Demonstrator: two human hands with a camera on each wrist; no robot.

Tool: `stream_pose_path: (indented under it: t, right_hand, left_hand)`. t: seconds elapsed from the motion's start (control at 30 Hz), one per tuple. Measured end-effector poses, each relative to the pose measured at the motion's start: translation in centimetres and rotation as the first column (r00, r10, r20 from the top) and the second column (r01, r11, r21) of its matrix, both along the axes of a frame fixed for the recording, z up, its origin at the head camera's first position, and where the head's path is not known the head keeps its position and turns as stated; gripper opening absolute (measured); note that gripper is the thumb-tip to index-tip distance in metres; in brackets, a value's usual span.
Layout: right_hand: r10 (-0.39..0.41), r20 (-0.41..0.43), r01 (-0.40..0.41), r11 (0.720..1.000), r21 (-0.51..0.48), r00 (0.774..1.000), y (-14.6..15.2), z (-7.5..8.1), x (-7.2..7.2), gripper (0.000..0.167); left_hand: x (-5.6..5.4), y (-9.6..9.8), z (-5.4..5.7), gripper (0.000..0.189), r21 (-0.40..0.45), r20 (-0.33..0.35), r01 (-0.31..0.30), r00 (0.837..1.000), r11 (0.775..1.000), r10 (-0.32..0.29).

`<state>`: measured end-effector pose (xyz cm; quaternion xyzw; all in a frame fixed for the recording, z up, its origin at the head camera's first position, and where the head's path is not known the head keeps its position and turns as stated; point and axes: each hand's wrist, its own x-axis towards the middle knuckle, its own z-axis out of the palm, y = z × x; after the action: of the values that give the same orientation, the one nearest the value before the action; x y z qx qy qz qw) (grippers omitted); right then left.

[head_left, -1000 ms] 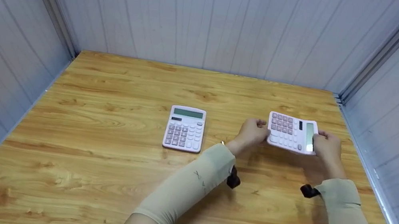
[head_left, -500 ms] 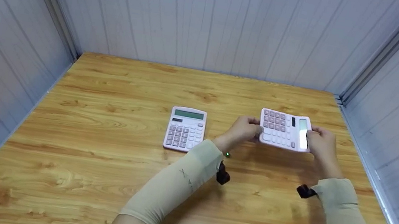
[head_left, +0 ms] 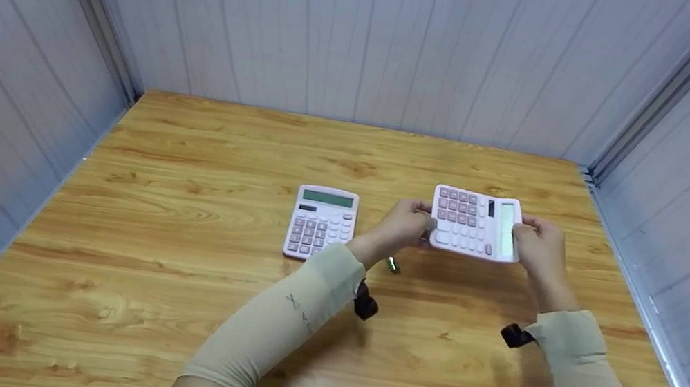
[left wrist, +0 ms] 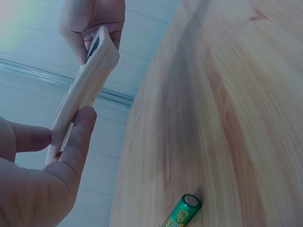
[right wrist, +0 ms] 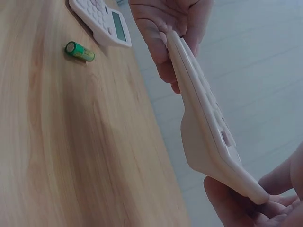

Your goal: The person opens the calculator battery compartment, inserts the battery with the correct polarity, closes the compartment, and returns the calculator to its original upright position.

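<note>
A pink calculator (head_left: pixel 469 225) is held above the table, turned sideways with its display to the right. My left hand (head_left: pixel 406 223) pinches its keypad end between thumb and fingers. At the display end, my right hand (head_left: pixel 540 249) grips it with the thumb on the front. Both wrist views show the calculator edge-on, its thicker back swelling near the display. A second pink calculator (head_left: pixel 312 223) lies face up on the table, left of my left hand, its lower right corner hidden by my wrist. Under the left wrist lies a green battery (left wrist: pixel 183 210).
The wood-grain table (head_left: pixel 115 267) is walled by pale panels at the back (head_left: pixel 344 32) and both sides. Black wrist cameras (head_left: pixel 367 302) hang beneath the cuffs of the light sleeves.
Both hands have moved left with the calculator. The left forearm now covers a corner of the calculator on the table. The green battery has come into sight beside the left wrist.
</note>
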<state>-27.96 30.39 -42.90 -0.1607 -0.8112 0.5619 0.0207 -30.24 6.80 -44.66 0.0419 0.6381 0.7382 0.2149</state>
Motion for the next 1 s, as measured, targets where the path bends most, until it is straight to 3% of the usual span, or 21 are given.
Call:
stream_pose_path:
  t: [0.37, 0.5, 0.7, 1.0]
  right_hand:
    - [0.045, -0.01, -0.045, 0.999, -0.002, 0.999, -1.8, 0.5, 0.5, 0.049]
    - [0.065, -0.044, -0.065, 0.998, -0.011, 0.997, -2.3, 0.5, 0.7, 0.048]
    - [0.093, -0.028, -0.093, 0.996, -0.01, 0.995, -3.0, 0.7, 0.9, 0.048]
    - [0.152, -0.038, -0.155, 0.986, -0.069, 0.988, -4.0, 0.9, 1.0, 0.046]
  left_hand:
    - [0.2, -2.2, 0.1, 0.04, -0.012, -0.029, 0.012, 1.0, 1.0, -0.012]
    - [0.3, -2.9, 0.3, 0.04, -0.016, -0.02, 0.002, 1.0, 1.0, -0.002]
    - [0.4, -4.0, 0.4, 0.039, -0.006, -0.004, 0.006, 1.0, 1.0, -0.006]
    - [0.6, -5.8, 0.6, 0.041, -0.014, -0.021, 0.021, 1.0, 1.0, -0.021]
